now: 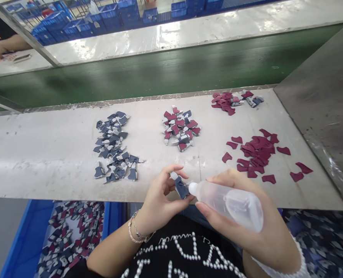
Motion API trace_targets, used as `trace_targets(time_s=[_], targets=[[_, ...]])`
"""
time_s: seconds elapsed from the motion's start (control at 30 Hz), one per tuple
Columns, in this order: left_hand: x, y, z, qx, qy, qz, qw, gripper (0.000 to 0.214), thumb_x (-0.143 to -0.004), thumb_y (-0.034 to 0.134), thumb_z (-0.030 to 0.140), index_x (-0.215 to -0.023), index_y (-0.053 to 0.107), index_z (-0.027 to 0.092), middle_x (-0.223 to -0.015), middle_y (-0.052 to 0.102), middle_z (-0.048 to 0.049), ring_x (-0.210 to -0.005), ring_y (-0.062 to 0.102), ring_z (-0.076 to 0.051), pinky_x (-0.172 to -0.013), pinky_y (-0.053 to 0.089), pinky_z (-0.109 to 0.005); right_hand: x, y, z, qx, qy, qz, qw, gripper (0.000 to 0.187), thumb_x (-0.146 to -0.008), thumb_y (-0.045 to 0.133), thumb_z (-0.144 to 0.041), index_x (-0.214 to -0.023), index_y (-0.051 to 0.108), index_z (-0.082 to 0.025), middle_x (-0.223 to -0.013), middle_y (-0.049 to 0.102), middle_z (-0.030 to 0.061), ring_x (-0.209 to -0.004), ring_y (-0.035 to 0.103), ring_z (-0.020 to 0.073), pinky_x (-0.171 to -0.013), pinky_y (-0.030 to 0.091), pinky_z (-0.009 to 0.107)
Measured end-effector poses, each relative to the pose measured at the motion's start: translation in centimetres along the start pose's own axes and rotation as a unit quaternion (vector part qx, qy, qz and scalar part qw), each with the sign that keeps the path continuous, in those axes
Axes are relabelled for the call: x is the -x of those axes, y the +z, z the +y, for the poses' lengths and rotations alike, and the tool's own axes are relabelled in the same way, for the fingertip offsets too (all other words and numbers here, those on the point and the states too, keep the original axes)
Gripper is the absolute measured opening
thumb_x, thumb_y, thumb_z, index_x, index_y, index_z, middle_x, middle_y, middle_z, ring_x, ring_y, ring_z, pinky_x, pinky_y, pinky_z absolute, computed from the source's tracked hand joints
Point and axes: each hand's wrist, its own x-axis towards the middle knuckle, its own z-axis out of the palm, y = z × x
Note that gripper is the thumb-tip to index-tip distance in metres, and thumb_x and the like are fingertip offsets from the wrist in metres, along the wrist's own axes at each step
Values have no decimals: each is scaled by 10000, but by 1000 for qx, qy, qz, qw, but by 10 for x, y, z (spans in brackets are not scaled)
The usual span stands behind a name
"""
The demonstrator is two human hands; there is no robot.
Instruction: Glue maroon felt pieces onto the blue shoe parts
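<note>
Between the thumb and fingers of my left hand [162, 193] is a small dark blue and white plastic part [181, 187], held near the front edge of the bench. My right hand [240, 189] is wrapped round a translucent squeeze bottle [229, 204], tilted so that its nozzle points at the part. Whether the tip touches the part I cannot tell. To the right lies a pile of loose maroon pieces [258, 150]. Beyond my hands is a heap of maroon and white parts [181, 127], and to the left a long heap of blue and white parts [113, 146].
A smaller pile of maroon pieces [223, 101] lies at the back right, by a metal panel [321, 104]. A blue bin [23, 243] full of parts stands below left. Behind the bench runs a green belt [159, 71]. Another person's hand [0, 48] is at far left.
</note>
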Motion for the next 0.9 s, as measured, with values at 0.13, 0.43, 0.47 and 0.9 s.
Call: trace_targets(time_s=[0.13,0.43,0.47,0.9], targets=[[3,1,3,-2,17,-7,1000,572,-794,775,147,-1260,492,321,-1128,605,-24,-798,612,-105,-748,533,-227,2,3,-4,35,-50,24,998,188,-848,719,-304,-908,542,-290,-661,594,-56,-488,584,135,-428,494,255],[6,0,3,-42,27,-3,999,536,-803,790,181,-1242,508,302,-1092,642,-34,-835,627,-139,-748,542,-253,3,6,-11,42,-48,7,998,148,-855,711,-293,-904,572,-287,-683,636,-53,-486,595,130,-418,489,259],[6,-1,3,-49,28,-1,998,522,-804,792,195,-1233,514,298,-1084,645,-35,-854,633,-150,-756,544,-262,3,6,-11,45,-52,6,998,155,-854,714,-280,-919,574,-295,-695,647,-54,-493,605,131,-420,494,256],[3,-1,7,-57,45,18,997,449,-796,787,158,-1166,556,264,-1075,637,-43,-951,634,-187,-776,545,-275,5,7,-8,67,-65,19,995,212,-841,717,-286,-973,555,-321,-748,664,-89,-537,648,105,-520,543,219]])
